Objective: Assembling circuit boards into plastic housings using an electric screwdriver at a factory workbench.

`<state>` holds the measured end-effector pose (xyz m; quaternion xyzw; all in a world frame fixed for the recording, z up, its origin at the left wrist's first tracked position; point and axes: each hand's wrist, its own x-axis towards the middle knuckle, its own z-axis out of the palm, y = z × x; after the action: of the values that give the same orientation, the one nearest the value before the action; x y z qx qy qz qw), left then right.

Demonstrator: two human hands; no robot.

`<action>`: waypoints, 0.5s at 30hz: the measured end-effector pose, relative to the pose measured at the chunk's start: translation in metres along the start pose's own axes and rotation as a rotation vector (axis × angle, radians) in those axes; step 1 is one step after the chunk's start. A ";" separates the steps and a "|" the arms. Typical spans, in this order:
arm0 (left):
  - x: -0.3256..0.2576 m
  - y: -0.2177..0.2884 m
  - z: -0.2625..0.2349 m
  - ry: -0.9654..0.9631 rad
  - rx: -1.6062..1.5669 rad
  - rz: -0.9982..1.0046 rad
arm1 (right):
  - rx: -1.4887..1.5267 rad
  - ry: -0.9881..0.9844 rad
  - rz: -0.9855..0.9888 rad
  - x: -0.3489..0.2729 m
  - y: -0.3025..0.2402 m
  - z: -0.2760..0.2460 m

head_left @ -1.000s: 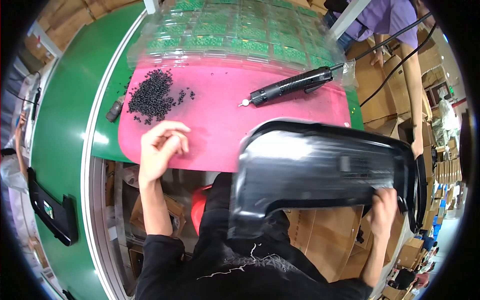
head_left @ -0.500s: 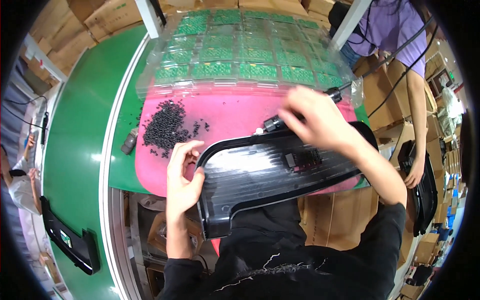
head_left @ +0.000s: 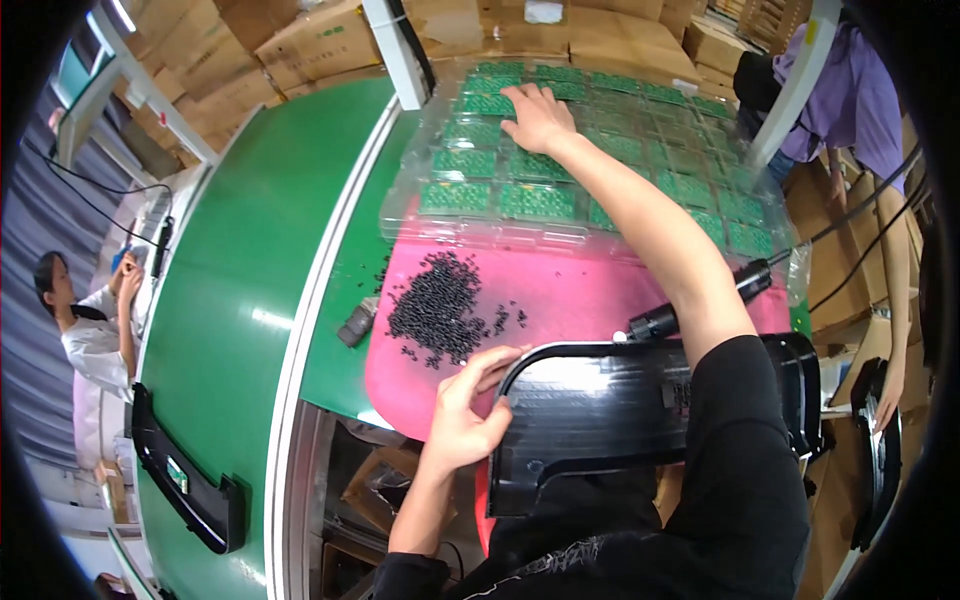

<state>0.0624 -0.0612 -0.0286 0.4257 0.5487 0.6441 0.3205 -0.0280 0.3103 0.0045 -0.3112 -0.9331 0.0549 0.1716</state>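
Observation:
My left hand (head_left: 466,412) grips the left edge of a black plastic housing (head_left: 590,405), thumb on top and fingers round the rim. The housing rests tilted over the table's near edge and my lap. My right hand (head_left: 538,118) reaches far forward, fingers spread over green circuit boards (head_left: 455,198) in a clear plastic tray (head_left: 470,230). No board is visibly lifted. Under my right forearm, a black electric screwdriver (head_left: 655,322) lies on a pink mat (head_left: 560,290), partly hidden. Small black screws (head_left: 435,310) are heaped at the mat's left.
A dark grey block (head_left: 357,325) sits beside the mat. To the left, another black housing (head_left: 190,490) lies on a green conveyor belt (head_left: 235,260). A metal post (head_left: 395,55) stands behind. One co-worker (head_left: 95,320) sits far left; another's arm (head_left: 893,290) is at right.
My right hand has moved from above the screwdriver forward and left onto the tray of boards. The left hand keeps its grip on the housing. The view has shifted left.

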 end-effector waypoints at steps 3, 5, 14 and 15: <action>0.005 -0.005 -0.001 -0.045 0.063 0.033 | 0.000 0.065 -0.016 0.030 0.001 0.029; 0.004 -0.004 0.001 -0.040 0.056 0.034 | 0.006 0.107 -0.053 0.037 -0.007 0.035; 0.006 -0.008 0.001 -0.029 0.044 0.047 | 0.249 0.412 -0.222 -0.007 -0.022 -0.010; 0.004 -0.006 0.002 -0.019 0.064 0.051 | 0.362 0.392 -0.235 -0.025 -0.030 -0.029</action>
<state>0.0625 -0.0555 -0.0334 0.4559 0.5550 0.6300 0.2953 -0.0157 0.2717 0.0309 -0.1698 -0.8868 0.1391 0.4067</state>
